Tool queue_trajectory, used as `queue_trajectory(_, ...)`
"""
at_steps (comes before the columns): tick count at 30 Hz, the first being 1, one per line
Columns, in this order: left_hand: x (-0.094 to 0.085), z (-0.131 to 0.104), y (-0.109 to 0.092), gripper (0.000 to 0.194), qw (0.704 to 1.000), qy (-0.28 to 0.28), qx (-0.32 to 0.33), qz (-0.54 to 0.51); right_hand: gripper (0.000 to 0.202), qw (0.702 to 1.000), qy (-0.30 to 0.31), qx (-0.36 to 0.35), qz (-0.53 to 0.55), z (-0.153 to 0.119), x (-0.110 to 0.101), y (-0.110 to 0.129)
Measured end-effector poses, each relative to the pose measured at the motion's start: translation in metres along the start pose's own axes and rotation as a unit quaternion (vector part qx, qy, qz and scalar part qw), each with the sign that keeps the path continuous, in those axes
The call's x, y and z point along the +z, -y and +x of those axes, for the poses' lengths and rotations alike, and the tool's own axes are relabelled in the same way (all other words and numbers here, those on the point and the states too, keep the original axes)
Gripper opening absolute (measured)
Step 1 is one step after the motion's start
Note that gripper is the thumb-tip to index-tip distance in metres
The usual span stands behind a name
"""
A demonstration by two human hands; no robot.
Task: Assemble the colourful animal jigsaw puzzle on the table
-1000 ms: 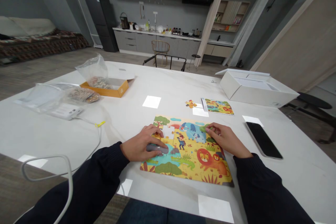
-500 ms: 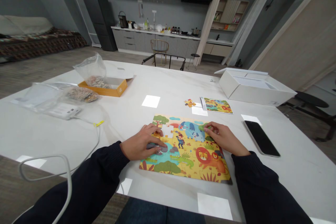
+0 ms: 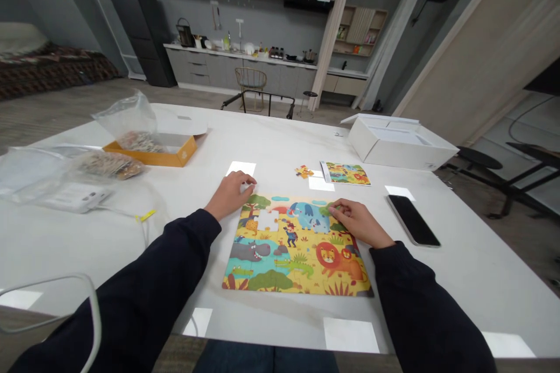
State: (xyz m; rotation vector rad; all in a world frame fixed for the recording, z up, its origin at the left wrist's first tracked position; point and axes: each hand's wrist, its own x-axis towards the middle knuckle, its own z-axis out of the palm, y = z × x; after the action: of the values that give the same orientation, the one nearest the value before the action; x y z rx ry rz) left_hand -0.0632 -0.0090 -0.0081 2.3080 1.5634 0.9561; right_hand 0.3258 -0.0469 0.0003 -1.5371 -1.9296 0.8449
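Observation:
A jigsaw puzzle (image 3: 301,256) with lions, elephants, a hippo and a crocodile lies flat in front of me. Near its upper left a single gap shows the white table beneath. My left hand (image 3: 231,192) hovers by the puzzle's upper left corner, fingers bent and apart, with nothing seen in it. At the upper right, my right hand (image 3: 359,222) has its thumb and curled fingers on the puzzle's edge. Beyond the puzzle lies a loose orange-yellow puzzle piece or small cluster (image 3: 304,172), beside a picture card (image 3: 349,174) of the same scene.
A phone (image 3: 413,220) lies to the right, with a white box (image 3: 396,143) behind it. On the left are an orange box (image 3: 175,154), plastic bags of pieces (image 3: 111,165), a white device (image 3: 79,197) and its cable (image 3: 94,303). A chair (image 3: 260,99) stands beyond the table (image 3: 271,134).
My left hand has lifted off the puzzle's left part and moved up and away to its corner, uncovering the hippo and leopard. My right hand stays on the edge. The view has shifted slightly.

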Motion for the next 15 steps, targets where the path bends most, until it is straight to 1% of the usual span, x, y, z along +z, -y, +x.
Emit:
queue_trajectory(3, 0.009, 0.003, 0.011, 0.015, 1.000, 0.018, -0.005, 0.002, 0.040, 1.000, -0.011, 0.010, 0.012, 0.001, 0.000, -0.004)
queue_trajectory(7, 0.008, 0.000, 0.010, 0.017, 1.000, 0.016, -0.004, -0.014, 0.040, 0.999, -0.044, 0.017, 0.020, 0.004, -0.006, -0.005)
queue_trajectory(9, 0.007, 0.000, 0.009, 0.019, 1.000, 0.016, -0.005, -0.020, 0.039, 0.998, -0.065, -0.002, -0.003, 0.013, -0.009, 0.000)
queue_trajectory(10, 0.006, 0.000, 0.008, 0.019, 1.000, 0.016, -0.004, -0.022, 0.039, 0.997, -0.069, -0.020, -0.022, 0.020, -0.010, 0.004)
queue_trajectory(12, 0.006, 0.000, 0.008, 0.020, 1.000, 0.013, -0.001, -0.024, 0.041, 0.995, -0.056, -0.064, -0.060, 0.042, -0.008, 0.012)
queue_trajectory(13, 0.006, 0.000, 0.009, 0.020, 1.000, 0.012, 0.002, -0.024, 0.044, 0.993, -0.040, -0.083, -0.073, 0.055, -0.006, 0.016)
queue_trajectory(15, 0.006, 0.000, 0.011, 0.020, 1.000, 0.014, 0.008, -0.020, 0.057, 0.991, -0.001, -0.106, -0.087, 0.086, 0.003, 0.023)
